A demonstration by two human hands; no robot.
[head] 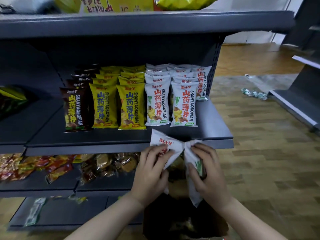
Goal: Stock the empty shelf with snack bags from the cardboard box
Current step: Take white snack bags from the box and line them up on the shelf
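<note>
A dark grey metal shelf [213, 118] ran across the view, its front lip level with the person's knuckles. At its far left lay a dark green and yellow packet [10, 101], partly cut off. Further along stood upright rows of snack bags: a brown row [74, 110], two yellow rows [117, 106], then two white rows [171, 104], with one more white bag [202, 84] standing behind at the right end. The right end of the shelf beside them was bare.

On the shelf below [103, 184] sat loose red and orange sweets [26, 167] and clear-wrapped biscuits [110, 163].

In front of the shelf lip the left hand [150, 172] gripped a white bag [164, 144], fingers curled over its face. The right hand [207, 174] gripped a second white bag [194, 170], thumb across its front. The two bags touched at their top corners. Below the hands stood the cardboard box [183, 222], dark inside; its contents were too blurred to tell.

To the right stretched a wood-patterned floor [259, 144] with a clear plastic sheet [270, 82] and small wrapped things [254, 93] lying on it, near another grey shelf unit [297, 101].
</note>
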